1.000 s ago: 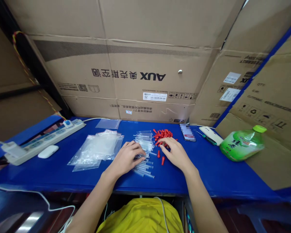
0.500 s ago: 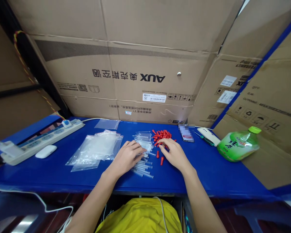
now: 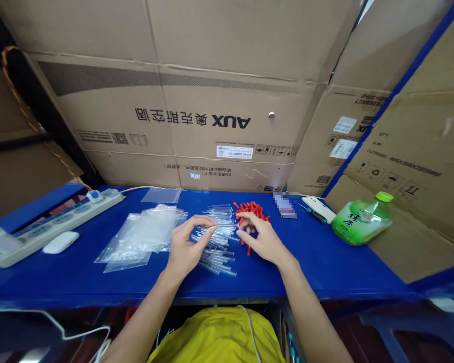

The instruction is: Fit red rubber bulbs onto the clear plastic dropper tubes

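Observation:
My left hand is lifted a little off the blue table, its fingers pinched on a clear plastic tube above a pile of clear tubes. My right hand has its fingers curled at the near edge of a heap of small red caps, pinching one red cap at the fingertips. The two hands are close together, fingertips a few centimetres apart.
A stack of clear plastic bags lies left of the tubes. A white power strip and a white mouse are at far left. A phone, a white device and a green bottle lie right. Cardboard boxes wall the back.
My left hand has risen from lying on the tubes and now pinches one tube. My right hand has left the table near the loose caps and now has a red cap at its fingertips.

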`<state>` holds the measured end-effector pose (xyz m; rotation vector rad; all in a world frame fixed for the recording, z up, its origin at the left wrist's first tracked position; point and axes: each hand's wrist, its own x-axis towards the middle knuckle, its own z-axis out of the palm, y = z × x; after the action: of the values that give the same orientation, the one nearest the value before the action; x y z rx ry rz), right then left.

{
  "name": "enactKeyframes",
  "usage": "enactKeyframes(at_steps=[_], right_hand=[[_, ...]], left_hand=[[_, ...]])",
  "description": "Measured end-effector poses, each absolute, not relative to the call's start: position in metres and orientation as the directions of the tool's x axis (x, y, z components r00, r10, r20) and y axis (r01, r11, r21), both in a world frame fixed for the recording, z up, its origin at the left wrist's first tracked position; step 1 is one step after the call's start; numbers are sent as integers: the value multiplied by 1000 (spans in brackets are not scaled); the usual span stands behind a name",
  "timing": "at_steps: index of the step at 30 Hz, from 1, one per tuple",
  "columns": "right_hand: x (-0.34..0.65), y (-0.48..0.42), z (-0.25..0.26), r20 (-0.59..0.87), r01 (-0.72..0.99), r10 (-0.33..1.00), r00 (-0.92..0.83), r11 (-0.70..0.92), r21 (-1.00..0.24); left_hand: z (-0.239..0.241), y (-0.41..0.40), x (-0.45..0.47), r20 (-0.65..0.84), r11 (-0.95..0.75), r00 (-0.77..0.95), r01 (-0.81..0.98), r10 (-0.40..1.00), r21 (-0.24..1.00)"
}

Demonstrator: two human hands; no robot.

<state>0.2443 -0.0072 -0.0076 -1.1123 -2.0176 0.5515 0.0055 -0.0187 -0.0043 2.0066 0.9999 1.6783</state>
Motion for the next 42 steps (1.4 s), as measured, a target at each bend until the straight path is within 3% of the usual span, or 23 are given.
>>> enactKeyframes(at_steps=[3,6,14,20,24,28,33,39,42], right_hand=[[241,-9,-6,463,443,832,-304,554,-705],[241,-8,-5,508,403,826,-244,563,-722],[241,-7,-5,523,442,814,-255,579,-686],[230,-11,-8,528,535,776,-346,625,-568],[223,-14,-10,497,577,785,-370,613,-539],[238,-12,-2,416,620,819,-395,572,-537],[283,-5,7,320,687,893,-316,448,-571],[319,-1,-6,34,759,956,-290,251,-601],[318,2,-13,-29,770,950,-312,235,-593]], left_hand=[[-5,-18,8,649,-642,40,205,760,739],[-6,-16,8,632,-634,87,217,770,742],[-7,-15,8,665,-722,318,467,675,510],[-9,-17,10,569,-761,531,573,628,305],[-11,-18,13,531,-754,545,554,649,353],[-13,-16,13,515,-757,559,540,649,368],[-14,-14,8,490,-626,432,693,757,357],[-15,-14,7,484,-597,406,720,775,353],[-16,-15,8,486,-622,435,706,758,339]])
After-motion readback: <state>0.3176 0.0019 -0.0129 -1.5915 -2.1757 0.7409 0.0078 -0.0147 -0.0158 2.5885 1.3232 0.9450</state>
